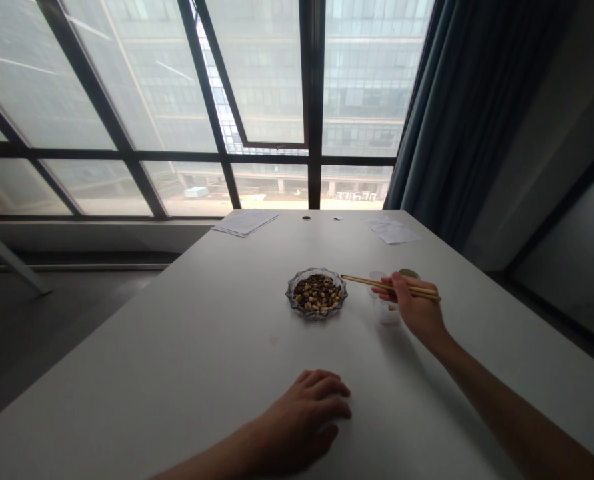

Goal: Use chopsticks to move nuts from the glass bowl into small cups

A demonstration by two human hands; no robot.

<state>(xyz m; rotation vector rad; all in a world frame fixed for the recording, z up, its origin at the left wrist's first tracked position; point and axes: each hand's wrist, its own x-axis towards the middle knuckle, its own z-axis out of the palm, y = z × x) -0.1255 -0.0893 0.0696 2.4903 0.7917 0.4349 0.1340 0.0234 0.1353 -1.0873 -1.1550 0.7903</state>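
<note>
The fingers (399, 285) of the right hand (417, 311) are closed around a pair of thin, straight, light-wood chopsticks (369, 283), gripping them toward the rear half so that their back ends stick out past the hand while their long front lengths reach left. The two sticks lie nearly parallel and close together, and their tips sit just beside the right rim of a shallow, scalloped clear-glass dish (317, 271), with no morsel visible between them. That dish sits on the white surface (187, 347) and is heaped with brown and tan roasted nuts (319, 295), which stay within its rim. A firm, level hold like this one keeps the tips aligned, which suits fine work with small, slippery pieces. Under the right hand stands a small translucent plastic cup (389, 312), and a round olive-brown container (409, 273) sits just behind the hand; what either one holds cannot be made out. The left hand (309, 417) rests palm down on the surface nearer the person, released, its fingers lightly curved and holding nothing, well apart from the dish. Farther off lie a stack of white papers (245, 223) and a loose white sheet (391, 231), near a tall window (127, 80) and a dark teal curtain (427, 120).
</note>
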